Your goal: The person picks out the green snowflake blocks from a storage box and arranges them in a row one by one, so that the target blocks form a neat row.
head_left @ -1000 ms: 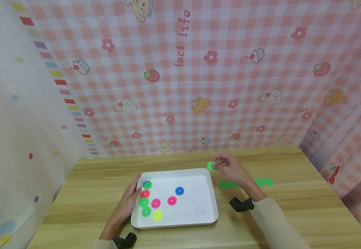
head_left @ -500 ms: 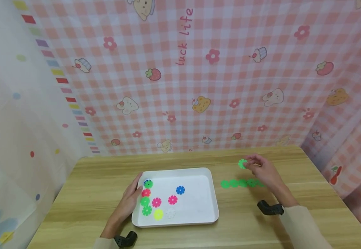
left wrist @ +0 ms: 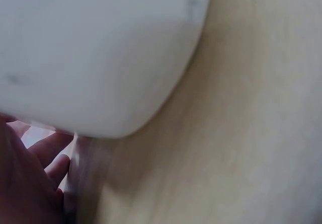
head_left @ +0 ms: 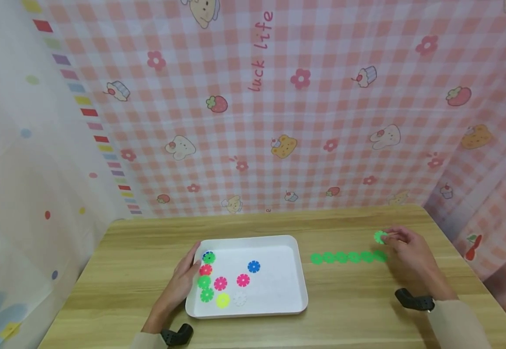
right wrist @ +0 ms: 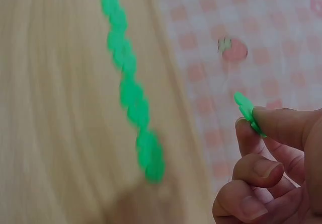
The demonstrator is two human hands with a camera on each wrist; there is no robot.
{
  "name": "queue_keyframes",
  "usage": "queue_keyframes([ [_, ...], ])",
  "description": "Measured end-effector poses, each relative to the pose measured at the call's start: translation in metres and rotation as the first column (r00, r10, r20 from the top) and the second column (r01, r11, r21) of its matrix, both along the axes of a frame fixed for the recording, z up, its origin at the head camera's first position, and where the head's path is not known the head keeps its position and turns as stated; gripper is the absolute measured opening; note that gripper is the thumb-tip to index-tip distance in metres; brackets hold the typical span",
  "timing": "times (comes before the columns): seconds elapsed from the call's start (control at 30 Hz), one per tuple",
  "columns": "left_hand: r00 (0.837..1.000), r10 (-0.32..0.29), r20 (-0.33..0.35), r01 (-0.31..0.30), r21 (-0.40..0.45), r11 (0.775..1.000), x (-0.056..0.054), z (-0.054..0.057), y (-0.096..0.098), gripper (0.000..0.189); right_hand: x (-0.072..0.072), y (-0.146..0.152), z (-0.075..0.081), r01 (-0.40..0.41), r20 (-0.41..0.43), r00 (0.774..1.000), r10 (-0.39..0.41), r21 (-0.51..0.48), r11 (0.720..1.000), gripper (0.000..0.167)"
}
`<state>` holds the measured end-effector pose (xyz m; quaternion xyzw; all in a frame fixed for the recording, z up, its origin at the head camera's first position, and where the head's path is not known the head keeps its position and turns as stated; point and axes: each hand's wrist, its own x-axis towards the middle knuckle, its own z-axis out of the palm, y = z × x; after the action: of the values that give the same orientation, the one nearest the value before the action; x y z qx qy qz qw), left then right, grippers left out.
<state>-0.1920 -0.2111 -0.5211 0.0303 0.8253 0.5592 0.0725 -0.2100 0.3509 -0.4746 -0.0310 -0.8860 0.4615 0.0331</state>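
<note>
A green disc (head_left: 379, 237) is held above the counter (head_left: 349, 305), near the right end of a row of green discs (head_left: 354, 257); the fingers (right wrist: 247, 133) of the right hand (head_left: 413, 249) are pinching it by the edge. The row is lying to the right of the white tray (head_left: 279, 286) (several coloured discs (head_left: 243, 280) are inside), whose left side is grasped by the left hand (head_left: 178, 286).

Smooth, plastic-looking surface is noted on tray (head_left: 279, 271); flat plastic finish on row of discs (head_left: 348, 257). Wood grain is shown on smooth tabletop (head_left: 349, 303). Matt cloth is seen in backdrop (head_left: 253, 126); matt plastic in wrist mounts (head_left: 412, 299).
</note>
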Motion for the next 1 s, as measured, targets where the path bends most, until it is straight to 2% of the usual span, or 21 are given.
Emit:
queue_keyframes([
  [0.2,1.000,0.011,0.004,-0.011,-0.025,1.000,0.000,-0.001,0.000,0.056,0.008,0.022,-0.014,0.052,0.017,0.998,-0.053,0.034,0.998,0.043],
  [0.43,1.000,0.015,0.003,-0.015,-0.025,1.000,0.001,0.000,0.000,0.055,0.009,0.034,-0.029,0.136,0.139,0.982,-0.125,-0.072,0.988,0.049],
  [0.53,1.000,0.009,0.005,-0.009,-0.008,1.000,0.001,-0.001,-0.001,0.054,0.009,0.035,-0.031,0.127,0.155,0.981,-0.113,-0.083,0.988,0.049],
  [0.83,1.000,0.012,-0.010,-0.012,-0.013,1.000,0.002,0.000,-0.002,0.055,0.009,0.036,-0.033,0.066,0.147,0.987,-0.068,0.021,0.998,0.050],
  [1.0,1.000,0.016,-0.003,-0.016,-0.013,1.000,0.001,0.001,-0.001,0.056,0.009,0.035,-0.035,0.069,0.124,0.989,-0.075,0.050,0.996,0.047],
])
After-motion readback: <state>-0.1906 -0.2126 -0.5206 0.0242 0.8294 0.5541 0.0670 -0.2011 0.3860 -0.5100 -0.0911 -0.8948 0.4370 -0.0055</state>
